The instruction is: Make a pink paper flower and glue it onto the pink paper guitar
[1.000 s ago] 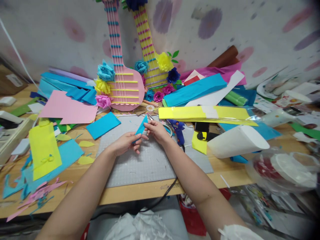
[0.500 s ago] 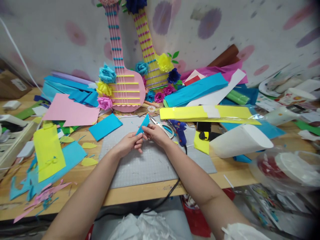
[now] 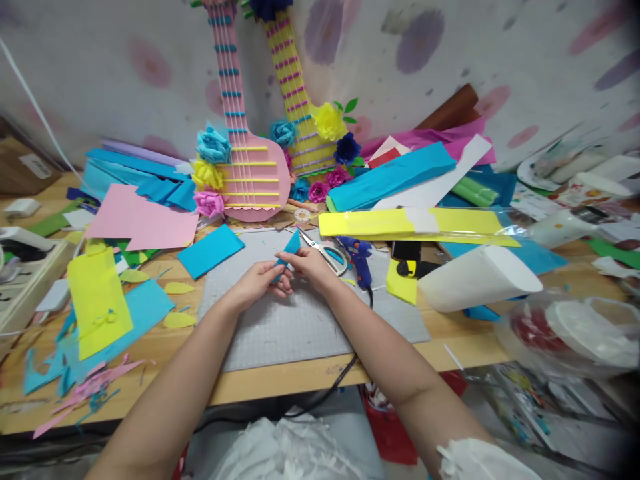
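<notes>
A small folded piece of blue paper [image 3: 291, 244] is held between both hands above the grey cutting mat [image 3: 290, 340]. My left hand [image 3: 263, 283] pinches its lower end, with the fingers curled. From the right, my right hand [image 3: 307, 265] grips the paper with thumb and forefinger, covering part of it. Just beyond the right hand lie scissors [image 3: 333, 259], their blades pointing away to the left. A blue glue gun [image 3: 359, 257] rests on the mat to their right. A flat blue paper rectangle [image 3: 211, 251] lies on the mat's far left corner.
Behind the mat stand a pink paper guitar [image 3: 257, 170] and a yellow one [image 3: 305, 143], both with paper flowers. A wrapped yellow paper pack [image 3: 375, 225] and a white roll [image 3: 475, 280] lie to the right. Yellow paper [image 3: 97, 293] and pink scraps [image 3: 95, 387] cover the left.
The fingers have shifted on the blue paper; my right thumb and forefinger now sit across its middle, and its upper part looks wider. The view has moved slightly.
</notes>
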`<move>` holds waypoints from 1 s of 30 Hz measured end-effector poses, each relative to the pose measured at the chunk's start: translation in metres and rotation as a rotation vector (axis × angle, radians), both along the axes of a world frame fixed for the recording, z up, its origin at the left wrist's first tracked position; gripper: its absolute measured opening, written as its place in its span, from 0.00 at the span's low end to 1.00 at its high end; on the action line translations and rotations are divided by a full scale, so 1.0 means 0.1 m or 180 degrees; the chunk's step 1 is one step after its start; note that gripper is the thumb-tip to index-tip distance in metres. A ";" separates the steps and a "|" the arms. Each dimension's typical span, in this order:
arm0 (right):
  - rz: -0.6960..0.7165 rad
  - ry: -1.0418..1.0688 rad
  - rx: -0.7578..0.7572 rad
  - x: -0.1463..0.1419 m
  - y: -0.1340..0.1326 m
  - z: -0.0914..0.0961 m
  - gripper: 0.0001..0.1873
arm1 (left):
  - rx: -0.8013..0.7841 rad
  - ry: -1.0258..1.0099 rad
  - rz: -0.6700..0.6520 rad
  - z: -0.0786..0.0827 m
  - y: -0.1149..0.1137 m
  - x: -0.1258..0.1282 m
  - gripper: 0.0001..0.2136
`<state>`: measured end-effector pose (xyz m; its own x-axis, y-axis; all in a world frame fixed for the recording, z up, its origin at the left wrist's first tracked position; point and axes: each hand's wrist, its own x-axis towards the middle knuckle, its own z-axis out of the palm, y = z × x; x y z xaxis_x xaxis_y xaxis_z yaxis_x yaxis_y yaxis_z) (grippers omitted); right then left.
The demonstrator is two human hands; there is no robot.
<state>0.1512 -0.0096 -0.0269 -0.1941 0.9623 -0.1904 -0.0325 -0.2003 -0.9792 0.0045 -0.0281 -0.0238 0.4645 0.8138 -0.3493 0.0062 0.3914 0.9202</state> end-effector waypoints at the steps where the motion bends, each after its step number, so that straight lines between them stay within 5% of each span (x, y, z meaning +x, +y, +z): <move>1: -0.0040 0.0089 -0.0025 -0.01 0.00 0.00 0.22 | -0.0017 0.0008 -0.0023 0.00 -0.01 0.00 0.17; 24: -0.0333 0.0018 0.0141 0.04 0.06 -0.05 0.25 | -0.0105 0.0152 0.0342 0.07 -0.03 0.05 0.16; 30: -0.0539 0.0071 0.0240 0.09 0.12 -0.09 0.27 | -0.0242 0.0223 0.0017 0.07 -0.01 -0.01 0.15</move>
<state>0.1600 0.0021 -0.0363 -0.0314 0.9930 -0.1140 -0.0814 -0.1163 -0.9899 0.0034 -0.0293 -0.0164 0.4326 0.7861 -0.4415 0.0672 0.4602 0.8853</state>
